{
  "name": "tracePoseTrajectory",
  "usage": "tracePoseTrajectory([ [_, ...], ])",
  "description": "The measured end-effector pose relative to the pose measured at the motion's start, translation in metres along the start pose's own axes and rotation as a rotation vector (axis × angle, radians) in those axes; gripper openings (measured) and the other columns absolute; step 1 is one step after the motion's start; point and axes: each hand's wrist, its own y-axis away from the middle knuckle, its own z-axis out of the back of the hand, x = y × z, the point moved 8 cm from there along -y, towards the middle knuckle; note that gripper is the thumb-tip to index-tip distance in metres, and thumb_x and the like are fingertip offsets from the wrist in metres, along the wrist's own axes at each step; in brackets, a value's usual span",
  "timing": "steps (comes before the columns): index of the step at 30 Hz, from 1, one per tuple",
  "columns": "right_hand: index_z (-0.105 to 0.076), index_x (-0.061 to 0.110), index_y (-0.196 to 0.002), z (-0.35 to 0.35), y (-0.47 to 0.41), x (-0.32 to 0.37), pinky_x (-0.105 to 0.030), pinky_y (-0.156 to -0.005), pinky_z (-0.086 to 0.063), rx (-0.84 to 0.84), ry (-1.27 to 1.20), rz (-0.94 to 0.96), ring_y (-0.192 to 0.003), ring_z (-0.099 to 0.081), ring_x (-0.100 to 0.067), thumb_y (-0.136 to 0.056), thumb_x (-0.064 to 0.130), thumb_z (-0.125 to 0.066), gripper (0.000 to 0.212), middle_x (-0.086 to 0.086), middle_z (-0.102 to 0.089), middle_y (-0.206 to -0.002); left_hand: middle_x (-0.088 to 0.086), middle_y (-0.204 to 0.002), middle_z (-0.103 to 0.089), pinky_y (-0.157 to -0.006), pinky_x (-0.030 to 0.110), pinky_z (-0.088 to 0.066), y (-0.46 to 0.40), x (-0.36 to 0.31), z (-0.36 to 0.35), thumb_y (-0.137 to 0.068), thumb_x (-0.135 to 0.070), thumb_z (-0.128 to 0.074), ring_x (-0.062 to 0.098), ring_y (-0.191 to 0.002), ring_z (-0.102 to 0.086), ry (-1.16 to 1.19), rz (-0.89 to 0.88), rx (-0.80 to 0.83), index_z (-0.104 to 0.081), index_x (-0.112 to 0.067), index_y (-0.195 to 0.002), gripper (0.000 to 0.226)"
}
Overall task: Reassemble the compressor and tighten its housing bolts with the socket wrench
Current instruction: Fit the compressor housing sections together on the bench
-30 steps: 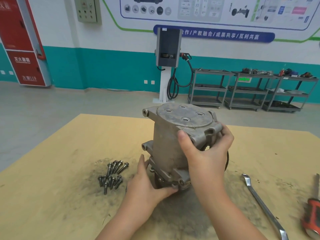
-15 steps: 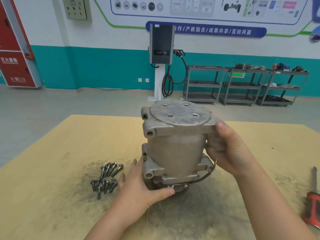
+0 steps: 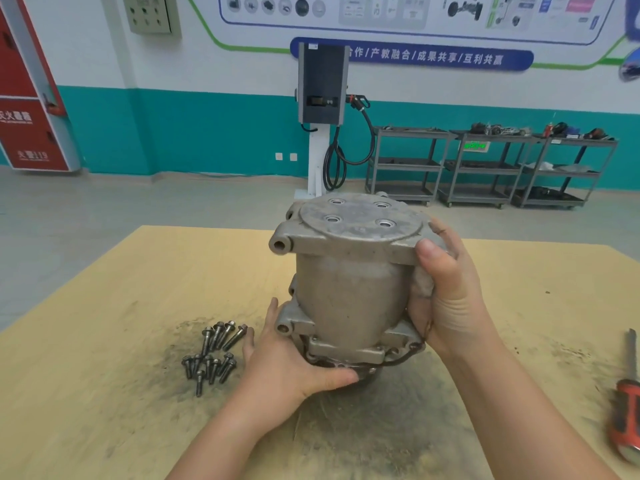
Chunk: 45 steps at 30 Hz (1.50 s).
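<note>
The grey cast-metal compressor (image 3: 349, 278) hides its own base and the fingers of the right hand (image 3: 450, 292) wrapped behind it. Most fingers of the left hand (image 3: 291, 362) are tucked out of sight beneath its lower flange. An orange-and-black-handled screwdriver (image 3: 628, 407) is blurred and cut off by the right edge. Items on the distant grey shelving carts (image 3: 491, 168) are too small to identify.

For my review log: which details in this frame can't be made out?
- Compressor underside: hidden by its own body and the left hand, head view.
- Right hand fingers: behind the housing.
- Screwdriver: blurred, cut by the right edge.
- Bolts: too small and overlapping to count.
</note>
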Motion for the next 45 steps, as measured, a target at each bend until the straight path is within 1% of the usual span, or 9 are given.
tracePoseTrajectory([
  [9, -0.048, 0.023, -0.112, -0.004, 0.008, 0.005, -0.02, -0.076, -0.054, -0.135, 0.037, 0.165, -0.094, -0.069, -0.005, -0.049, 0.034, -0.078, 0.071, 0.017, -0.074, -0.092, 0.004, -0.151, -0.039, -0.121, 0.041, 0.002, 0.018, 0.0, -0.009, -0.019, -0.089, -0.06, 0.018, -0.147, -0.023, -0.07, 0.262, -0.24, -0.026, -0.016, -0.123, 0.131],
  [16, -0.048, 0.025, -0.109, -0.007, 0.013, 0.007, -0.015, -0.079, -0.051, -0.143, 0.228, 0.272, -0.096, -0.066, 0.0, -0.048, 0.044, -0.074, 0.069, 0.008, -0.067, -0.106, 0.002, -0.144, -0.046, -0.117, 0.037, -0.009, 0.019, -0.001, -0.012, -0.03, -0.079, -0.073, 0.019, -0.144, -0.03, -0.073, 0.283, -0.267, -0.026, -0.017, -0.119, 0.117],
  [22, -0.038, 0.051, -0.115, 0.003, 0.011, 0.042, -0.029, -0.104, -0.039, 0.228, 1.008, -0.154, -0.124, -0.046, 0.002, -0.038, 0.08, -0.07, 0.089, 0.031, -0.047, -0.125, -0.016, -0.115, -0.038, -0.119, 0.041, -0.013, 0.024, -0.006, 0.0, -0.035, -0.091, -0.056, 0.013, -0.131, -0.037, -0.1, 0.219, -0.212, -0.024, -0.028, -0.104, 0.099],
  [25, -0.041, 0.055, -0.123, 0.005, 0.02, 0.049, -0.019, -0.088, -0.04, 0.258, 1.143, -0.245, -0.111, -0.048, 0.008, -0.032, 0.093, -0.063, 0.101, 0.036, -0.046, -0.121, -0.015, -0.112, -0.04, -0.115, 0.043, -0.021, 0.029, -0.012, 0.0, -0.031, -0.092, -0.048, 0.016, -0.128, -0.039, -0.057, 0.197, -0.254, -0.024, -0.03, -0.106, 0.1],
  [29, -0.039, 0.042, -0.133, -0.001, 0.012, 0.035, -0.001, -0.06, -0.041, 0.133, 0.943, -0.142, -0.082, -0.052, 0.03, -0.039, 0.084, -0.069, 0.108, 0.038, -0.056, -0.108, -0.011, -0.105, -0.039, -0.109, 0.044, -0.03, 0.034, -0.011, -0.003, -0.041, -0.081, -0.066, 0.025, -0.126, -0.044, 0.034, 0.23, -0.296, -0.019, -0.028, -0.104, 0.095],
  [32, -0.025, 0.041, -0.149, 0.005, 0.002, 0.035, -0.007, -0.08, -0.038, 0.067, 0.859, 0.018, -0.112, -0.045, 0.023, -0.047, 0.078, -0.074, 0.119, 0.035, -0.044, -0.137, -0.011, -0.109, -0.042, -0.11, 0.044, -0.026, 0.031, -0.002, 0.0, -0.027, -0.095, -0.045, 0.021, -0.13, -0.039, -0.073, 0.26, -0.25, -0.026, -0.028, -0.105, 0.104],
  [36, -0.042, 0.031, -0.137, 0.008, -0.003, 0.011, -0.042, -0.105, -0.044, 0.146, 0.412, -0.031, -0.126, -0.054, -0.014, -0.04, 0.064, -0.088, 0.112, 0.006, -0.053, -0.141, -0.011, -0.154, -0.031, -0.12, 0.045, -0.011, 0.02, 0.003, 0.009, -0.04, -0.079, -0.076, 0.017, -0.146, -0.023, 0.014, 0.197, -0.207, -0.011, -0.03, -0.15, 0.136],
  [40, -0.044, 0.0, -0.138, -0.008, -0.003, 0.001, -0.049, -0.107, -0.041, 0.325, 0.26, -0.056, -0.127, -0.053, -0.034, -0.065, 0.052, -0.082, 0.098, -0.021, -0.057, -0.134, -0.027, -0.122, -0.058, -0.116, 0.05, -0.025, 0.015, -0.008, 0.006, -0.031, -0.097, -0.061, 0.006, -0.131, -0.044, 0.088, 0.031, -0.127, -0.048, -0.05, -0.12, 0.101],
  [45, -0.038, 0.003, -0.143, 0.0, -0.01, -0.002, -0.047, -0.109, -0.036, 0.308, 0.189, -0.089, -0.129, -0.051, -0.033, -0.057, 0.047, -0.088, 0.109, -0.019, -0.055, -0.137, -0.03, -0.122, -0.055, -0.118, 0.045, -0.009, 0.016, -0.007, 0.007, -0.033, -0.109, -0.027, 0.005, -0.133, -0.04, -0.123, 0.022, -0.137, -0.057, -0.052, -0.113, 0.103],
])
